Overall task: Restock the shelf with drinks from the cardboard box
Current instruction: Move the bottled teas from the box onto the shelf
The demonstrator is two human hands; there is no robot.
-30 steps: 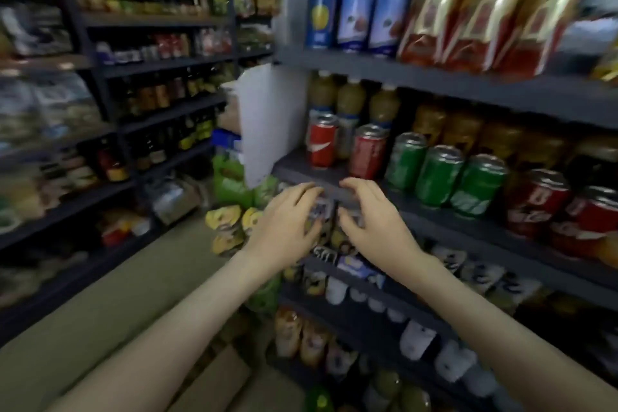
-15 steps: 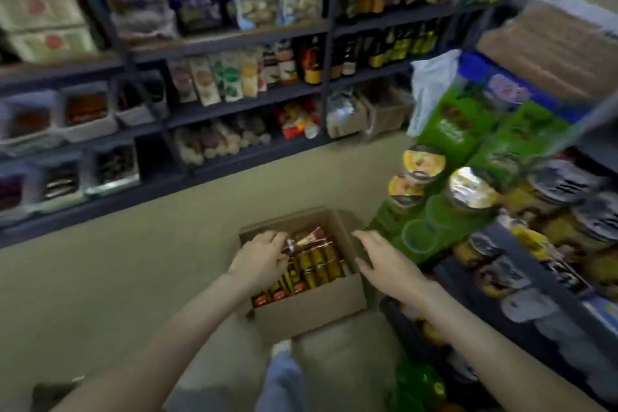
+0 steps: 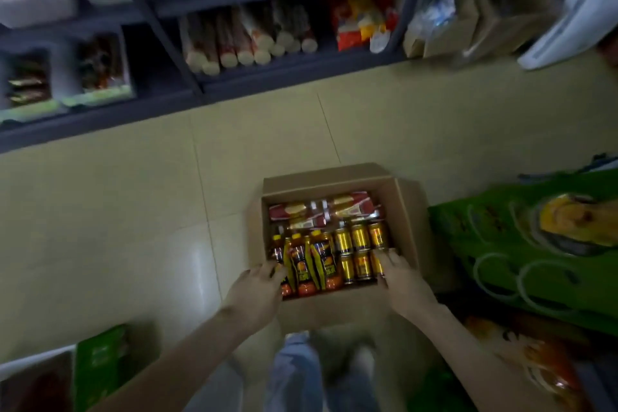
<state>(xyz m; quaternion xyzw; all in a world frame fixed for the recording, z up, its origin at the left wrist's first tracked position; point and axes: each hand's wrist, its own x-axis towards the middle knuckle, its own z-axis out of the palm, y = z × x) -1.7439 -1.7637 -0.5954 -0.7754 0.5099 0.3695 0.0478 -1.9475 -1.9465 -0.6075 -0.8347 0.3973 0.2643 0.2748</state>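
1. Now the cardboard box (image 3: 406,221) sits open on the floor (image 3: 167,211), at 12 o'clock from the person's knees, and both hands are at its 6 o'clock end.
2. Inside, orange-labelled bottles (image 3: 301,264) fill the 9 o'clock half and gold cans (image 3: 359,237) fill the 3 o'clock half in two rows. Red packets (image 3: 321,211) lie across the 12 o'clock end.
3. Bottles and cans both appear to lie flat, with the long axis running 6 to 12 and the bottle caps toward 12.
4. At the box's 7 o'clock corner, the left grip (image 3: 257,288) has its fingertips against the outermost bottle. The blur hides whether it pinches that bottle or only touches it, so I cannot tell.
5. At the 5 o'clock corner, the right grip (image 3: 401,278) lies with fingers fairly straight on top of the outermost near-row can, closed round nothing.
6. Each drink lies toward 12 o'clock from the hand on its side, so the left is nearer the bottles and the right nearer the cans.
7. Most likely this is the picking step, with nothing lifted yet. Wrapping across the short width, at right angles to that long axis, looks like the surest hold.
8. Green packs (image 3: 521,244) crowd the 3 o'clock side, and a stocked shelf (image 3: 267,77) faces the person at 12.
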